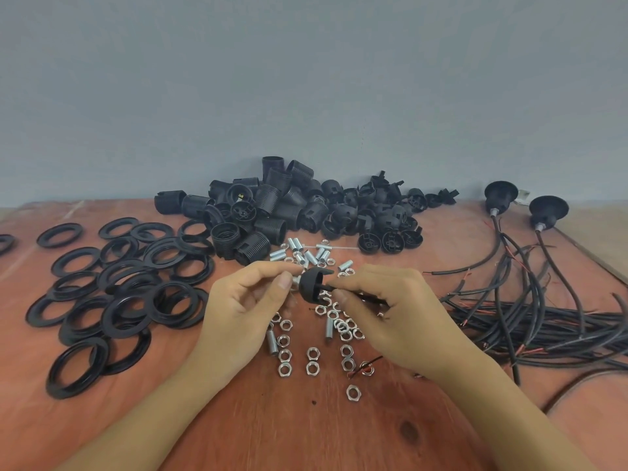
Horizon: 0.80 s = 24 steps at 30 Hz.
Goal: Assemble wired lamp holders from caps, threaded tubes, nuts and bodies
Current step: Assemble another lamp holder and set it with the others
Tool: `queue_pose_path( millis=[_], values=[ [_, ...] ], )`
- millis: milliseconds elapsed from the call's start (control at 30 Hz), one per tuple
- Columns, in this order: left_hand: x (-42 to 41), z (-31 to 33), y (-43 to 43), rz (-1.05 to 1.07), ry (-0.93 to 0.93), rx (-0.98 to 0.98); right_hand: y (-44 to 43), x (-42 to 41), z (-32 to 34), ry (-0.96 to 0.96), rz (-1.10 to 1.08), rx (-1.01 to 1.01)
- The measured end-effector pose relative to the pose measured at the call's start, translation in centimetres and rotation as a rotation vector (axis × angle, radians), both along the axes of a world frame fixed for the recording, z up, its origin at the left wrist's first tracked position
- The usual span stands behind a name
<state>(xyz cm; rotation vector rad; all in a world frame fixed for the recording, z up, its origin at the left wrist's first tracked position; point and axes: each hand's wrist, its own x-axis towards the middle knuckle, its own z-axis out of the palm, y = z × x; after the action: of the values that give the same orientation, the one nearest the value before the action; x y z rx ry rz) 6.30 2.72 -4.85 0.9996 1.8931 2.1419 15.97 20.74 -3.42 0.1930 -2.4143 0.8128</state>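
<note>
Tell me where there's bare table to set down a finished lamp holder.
Bare wood lies at the near edge of the table, below the nuts, and between the cap pile and the two wired holders far right. Crowded: rings left, nuts centre, cables right.

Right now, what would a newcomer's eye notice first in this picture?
First, the left hand and right hand at the centre, holding a black cap on a cable between them. Behind lies a heap of black lamp bodies; black rings spread at left, loose cables at right.
</note>
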Motion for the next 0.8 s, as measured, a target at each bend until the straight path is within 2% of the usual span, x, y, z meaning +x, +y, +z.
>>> queue_pose_path(
  millis=[167,400,500,667,800],
  values=[
    [-0.2,0.1,-0.3,0.036,0.187,-0.108,0.0,0.3,0.3,-0.034,0.053,-0.049],
    [-1.2,0.2,-0.9,-0.002,0.26,-0.123,0.1,0.5,0.4,-0.06,0.107,-0.092],
    [-1.2,0.4,-1.0,-0.051,0.195,-0.103,0.1,0.6,0.3,-0.041,0.106,-0.158],
    [-0.9,0.6,-0.7,-0.155,-0.086,-0.063,-0.1,0.4,0.0,-0.077,0.076,-0.167],
    [-0.4,0.6,-0.5,-0.151,-0.056,-0.036,-0.3,0.5,0.2,-0.061,0.012,-0.05]
  ],
)
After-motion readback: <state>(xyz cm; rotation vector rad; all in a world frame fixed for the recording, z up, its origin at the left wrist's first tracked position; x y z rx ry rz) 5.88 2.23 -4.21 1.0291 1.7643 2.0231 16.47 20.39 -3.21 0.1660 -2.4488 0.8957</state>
